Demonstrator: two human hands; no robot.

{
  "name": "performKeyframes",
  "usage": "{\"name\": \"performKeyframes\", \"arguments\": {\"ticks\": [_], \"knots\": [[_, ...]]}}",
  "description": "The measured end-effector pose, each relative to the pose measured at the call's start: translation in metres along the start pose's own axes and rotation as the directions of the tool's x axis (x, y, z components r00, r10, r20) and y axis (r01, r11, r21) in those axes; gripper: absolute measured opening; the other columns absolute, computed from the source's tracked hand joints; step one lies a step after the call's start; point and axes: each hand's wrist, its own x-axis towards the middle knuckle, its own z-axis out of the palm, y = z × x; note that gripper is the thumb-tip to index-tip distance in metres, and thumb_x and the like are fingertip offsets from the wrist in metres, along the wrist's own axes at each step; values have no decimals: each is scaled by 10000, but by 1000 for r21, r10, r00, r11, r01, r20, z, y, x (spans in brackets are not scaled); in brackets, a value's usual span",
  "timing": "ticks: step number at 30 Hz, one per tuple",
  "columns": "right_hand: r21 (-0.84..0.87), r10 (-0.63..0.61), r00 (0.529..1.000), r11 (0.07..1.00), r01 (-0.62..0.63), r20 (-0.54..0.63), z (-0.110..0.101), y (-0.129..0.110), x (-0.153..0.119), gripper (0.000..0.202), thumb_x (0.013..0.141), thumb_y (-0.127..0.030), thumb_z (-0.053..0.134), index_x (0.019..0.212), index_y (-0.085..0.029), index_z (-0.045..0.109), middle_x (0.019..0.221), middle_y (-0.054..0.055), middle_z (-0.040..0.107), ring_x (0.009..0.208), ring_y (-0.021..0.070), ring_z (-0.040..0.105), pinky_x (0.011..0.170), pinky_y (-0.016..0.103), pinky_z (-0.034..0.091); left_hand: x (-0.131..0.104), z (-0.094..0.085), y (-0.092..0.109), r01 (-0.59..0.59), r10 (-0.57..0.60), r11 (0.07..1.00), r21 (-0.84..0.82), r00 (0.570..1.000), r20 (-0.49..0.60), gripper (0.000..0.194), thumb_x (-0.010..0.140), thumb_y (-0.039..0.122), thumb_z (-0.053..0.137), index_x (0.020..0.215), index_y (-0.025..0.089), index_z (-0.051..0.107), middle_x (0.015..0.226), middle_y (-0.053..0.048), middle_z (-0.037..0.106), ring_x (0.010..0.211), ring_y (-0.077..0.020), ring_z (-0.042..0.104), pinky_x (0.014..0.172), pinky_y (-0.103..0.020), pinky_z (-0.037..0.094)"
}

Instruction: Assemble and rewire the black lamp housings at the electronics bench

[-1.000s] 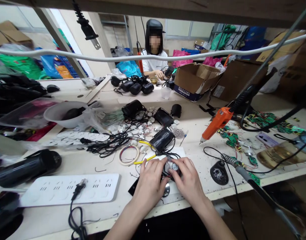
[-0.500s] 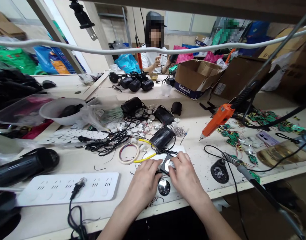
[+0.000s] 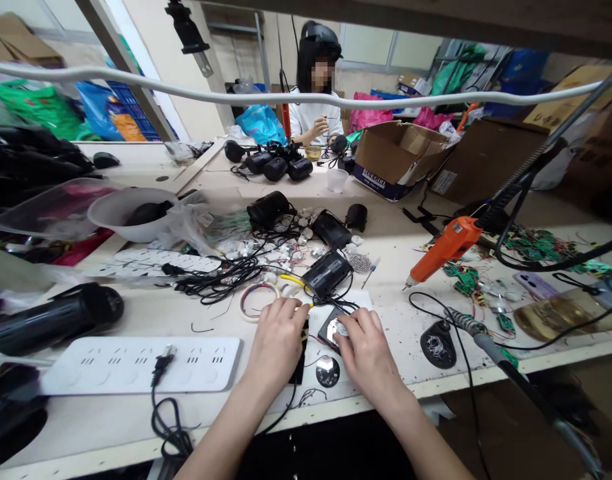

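Note:
My left hand [image 3: 281,340] is closed over a flat black piece [image 3: 299,370], its fingers curled along the top and most of the piece hidden below. Just right of it, my right hand [image 3: 369,350] pinches a dark square part [image 3: 329,328] with a silvery round face, thumb on the face and fingers at its far edge. Between the wrists a shiny round disc [image 3: 328,371] lies on the table, a thin wire beside it. Beyond the hands are a black cylindrical housing [image 3: 327,273] with cables and yellow-handled pliers [image 3: 292,278], partly covered.
A white power strip [image 3: 141,365] with a plug lies left. An orange electric screwdriver [image 3: 443,250] hangs at right, near a soldering iron [image 3: 506,360] and green circuit boards [image 3: 463,279]. Cables [image 3: 221,277] and a tape roll [image 3: 259,300] lie ahead. Another person [image 3: 316,120] sits opposite.
My left hand has moved left, away from the square part, and the flat black piece now shows under it. A black cable has appeared below that hand. My right hand stays on the square part.

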Motion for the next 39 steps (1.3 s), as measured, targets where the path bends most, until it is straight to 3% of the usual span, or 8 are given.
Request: {"name": "performKeyframes", "arguments": {"ticks": [9,18,21,22,24,27,33,39], "knots": [[180,105,994,978,-107,18,8,17,-10,234,986,-215,473,1199,-221,572,1108,103,616,1022,259,599,899,444,543,-22,15,30,-60,67,975,-216,997,25,587,845,122,555,1406,171,388,1209,-110,666,1251,-326,491,1099,-621,285],[322,-101,980,946,42,169,-1,14,4,323,961,-189,521,1274,-237,589,1216,85,644,1166,246,566,1020,468,506,-29,11,18,-82,82,983,-167,997,-6,503,892,200,578,1370,195,422,1110,-92,648,1100,-285,549,1093,-612,297],[341,64,997,939,-48,-34,-20,20,9,248,940,-244,576,1180,-255,641,1127,76,660,1071,243,609,956,443,535,-30,8,15,-70,68,979,-192,997,-19,588,883,237,609,1414,200,361,1194,-113,617,1179,-303,522,1086,-589,329],[334,166,964,938,-90,-207,-27,24,11,224,937,-266,584,1152,-249,646,1098,82,651,1022,241,620,923,437,543,-29,7,14,-63,60,977,-203,998,-24,612,878,244,619,1423,197,344,1229,-121,608,1220,-312,503,1089,-587,331],[303,307,761,941,-152,-572,-39,37,19,266,916,-306,617,1169,-223,618,1108,108,613,1003,250,616,900,446,540,-26,5,12,-55,53,974,-218,998,-16,621,869,252,638,1415,197,348,1281,-125,599,1277,-326,471,1100,-598,322],[235,323,537,945,-228,-779,-50,63,40,602,824,-370,723,1343,-178,486,1299,184,521,1179,307,551,978,495,488,-17,3,11,-77,85,969,-235,996,26,581,854,248,658,1378,216,409,1316,-105,602,1310,-332,457,1133,-639,270],[356,510,643,860,-365,-572,-48,95,88,613,811,-499,648,1282,-153,464,1063,147,650,930,295,653,867,492,519,-6,6,17,-122,146,959,-255,986,76,486,818,180,673,1280,227,531,1278,-93,643,1296,-321,497,1163,-677,205],[390,373,768,904,-175,-520,-50,45,80,635,773,-419,704,1302,-233,406,926,47,645,794,230,643,778,402,541,-4,10,20,-98,127,953,-287,989,81,351,840,200,669,1177,219,570,1173,-63,681,1130,-258,613,1186,-657,157]]}}
